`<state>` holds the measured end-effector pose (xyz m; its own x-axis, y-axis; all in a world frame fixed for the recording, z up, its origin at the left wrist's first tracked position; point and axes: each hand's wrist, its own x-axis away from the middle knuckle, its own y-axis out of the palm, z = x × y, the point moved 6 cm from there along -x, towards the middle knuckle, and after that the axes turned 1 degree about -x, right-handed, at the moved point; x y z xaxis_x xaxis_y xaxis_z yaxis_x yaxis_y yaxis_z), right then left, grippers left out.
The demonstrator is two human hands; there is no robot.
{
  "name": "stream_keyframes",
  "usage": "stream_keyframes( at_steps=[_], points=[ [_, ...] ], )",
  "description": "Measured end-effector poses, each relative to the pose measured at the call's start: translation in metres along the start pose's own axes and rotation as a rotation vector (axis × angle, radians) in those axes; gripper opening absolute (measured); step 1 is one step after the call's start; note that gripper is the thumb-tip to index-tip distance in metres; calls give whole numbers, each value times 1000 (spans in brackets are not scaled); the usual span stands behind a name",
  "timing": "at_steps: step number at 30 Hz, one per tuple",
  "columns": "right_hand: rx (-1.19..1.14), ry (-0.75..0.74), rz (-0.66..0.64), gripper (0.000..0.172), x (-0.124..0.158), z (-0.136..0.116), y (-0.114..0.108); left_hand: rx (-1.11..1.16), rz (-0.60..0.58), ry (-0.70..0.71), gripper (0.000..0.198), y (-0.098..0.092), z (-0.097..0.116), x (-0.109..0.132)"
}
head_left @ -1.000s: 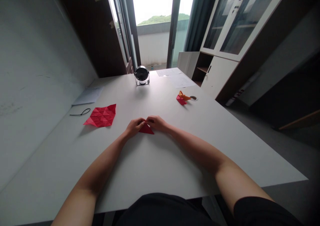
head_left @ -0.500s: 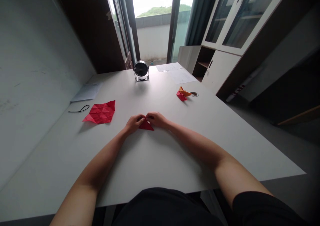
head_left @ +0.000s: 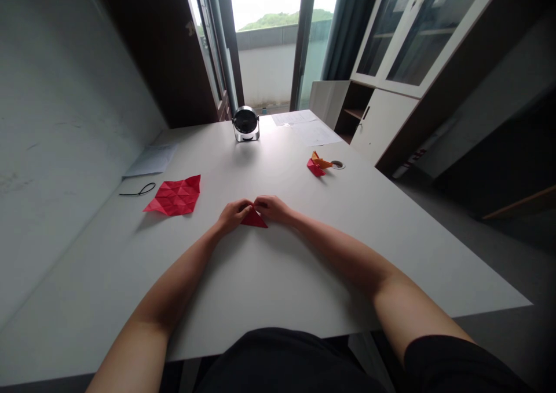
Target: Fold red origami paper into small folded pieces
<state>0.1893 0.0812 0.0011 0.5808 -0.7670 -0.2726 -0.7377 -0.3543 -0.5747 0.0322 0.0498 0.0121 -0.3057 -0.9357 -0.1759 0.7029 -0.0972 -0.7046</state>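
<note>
A red sheet of paper folded into a triangle (head_left: 254,219) lies on the white table in front of me. My left hand (head_left: 235,213) pinches it at the upper left, thumb and fingers closed. At its top point my right hand (head_left: 271,207) grips the paper as well, the fingertips of both hands nearly meeting there. The part of the paper under my fingers is hidden. Off to the left rests a creased, unfolded red sheet (head_left: 177,196).
Folded red and orange paper pieces (head_left: 318,164) sit to the right, beside a round cable hole (head_left: 337,164). A small black fan (head_left: 245,123) stands at the back. A black cable tie (head_left: 138,191) and white papers (head_left: 150,160) lie left; more sheets (head_left: 315,132) are at the far right.
</note>
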Motion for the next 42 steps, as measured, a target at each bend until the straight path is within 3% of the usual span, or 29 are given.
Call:
stream_keyframes(
  at_steps=[42],
  points=[
    [-42,16,-10,17,1,-3,0,-20,-2,-19,30,-2,5,0]
  ],
)
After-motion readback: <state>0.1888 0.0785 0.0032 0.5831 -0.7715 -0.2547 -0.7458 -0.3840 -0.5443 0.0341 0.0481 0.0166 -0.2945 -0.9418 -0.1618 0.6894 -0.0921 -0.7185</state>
